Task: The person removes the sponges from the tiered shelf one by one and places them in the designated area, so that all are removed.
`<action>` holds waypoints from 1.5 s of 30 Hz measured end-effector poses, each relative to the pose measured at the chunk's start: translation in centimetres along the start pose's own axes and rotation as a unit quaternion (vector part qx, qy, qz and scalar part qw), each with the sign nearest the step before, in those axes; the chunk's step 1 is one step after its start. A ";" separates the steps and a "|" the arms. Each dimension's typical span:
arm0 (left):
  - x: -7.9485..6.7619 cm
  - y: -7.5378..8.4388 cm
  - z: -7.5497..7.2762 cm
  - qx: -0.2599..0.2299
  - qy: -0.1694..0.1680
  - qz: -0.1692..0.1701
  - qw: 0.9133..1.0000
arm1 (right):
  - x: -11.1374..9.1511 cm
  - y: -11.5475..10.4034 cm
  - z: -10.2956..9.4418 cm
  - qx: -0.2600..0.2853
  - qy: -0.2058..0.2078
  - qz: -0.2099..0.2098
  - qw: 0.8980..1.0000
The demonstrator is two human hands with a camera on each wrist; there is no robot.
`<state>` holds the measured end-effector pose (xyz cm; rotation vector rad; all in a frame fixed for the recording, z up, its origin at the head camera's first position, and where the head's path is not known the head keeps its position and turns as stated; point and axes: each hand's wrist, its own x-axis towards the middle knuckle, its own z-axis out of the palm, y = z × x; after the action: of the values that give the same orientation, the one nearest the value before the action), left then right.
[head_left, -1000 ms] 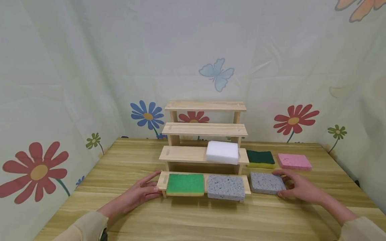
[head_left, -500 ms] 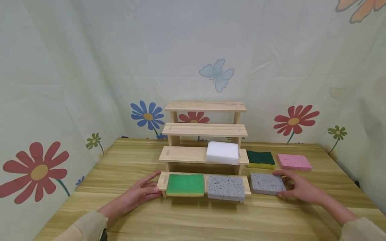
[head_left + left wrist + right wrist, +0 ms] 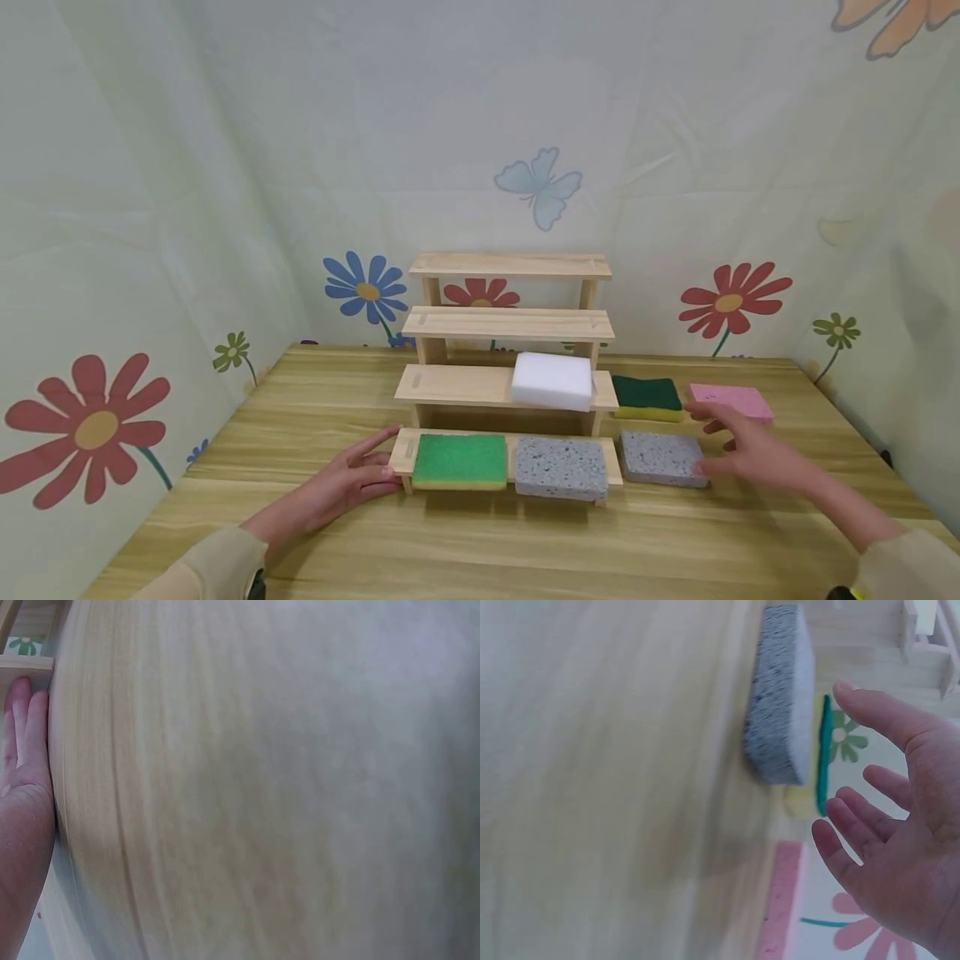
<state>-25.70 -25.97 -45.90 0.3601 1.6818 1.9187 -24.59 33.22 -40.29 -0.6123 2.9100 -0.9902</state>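
A wooden four-tier stepped shelf [image 3: 510, 323] stands on the table. On its lowest tier lie a green-and-yellow scouring sponge [image 3: 460, 460] and a speckled grey sponge [image 3: 561, 467]; a white sponge [image 3: 552, 380] sits on the tier above, at the right. My left hand [image 3: 348, 477] touches the left end of the lowest tier, its fingers straight in the left wrist view. Beside a second grey sponge [image 3: 662, 457] on the table, my right hand [image 3: 757, 450] hovers with fingers spread. The right wrist view shows that hand [image 3: 900, 802] apart from the grey sponge [image 3: 780, 697], holding nothing.
Behind the loose grey sponge lie a dark green-and-yellow sponge [image 3: 647, 398] and a pink sponge [image 3: 731, 401], right of the shelf. A flower-printed cloth [image 3: 675, 125] hangs behind the wooden table [image 3: 517, 550].
My right hand has let go of the loose grey sponge, its fingers rising and spreading. That sponge stays where it was. My left hand keeps its place at the shelf.
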 end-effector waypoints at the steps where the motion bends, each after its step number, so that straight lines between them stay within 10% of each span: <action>1: 0.0 0.0 0.0 0.002 -0.001 0.000 1.000 | 0.1 -0.3 -0.1 -0.004 0.003 -0.007 1.000; 45: 0.1 0.3 0.3 0.055 0.001 0.013 0.998 | 7.9 -11.1 1.2 0.021 0.039 -0.083 0.996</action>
<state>-25.74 -25.69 -45.56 0.4245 1.7969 1.8512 -27.76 21.63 -33.79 -0.8438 2.9358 -1.1119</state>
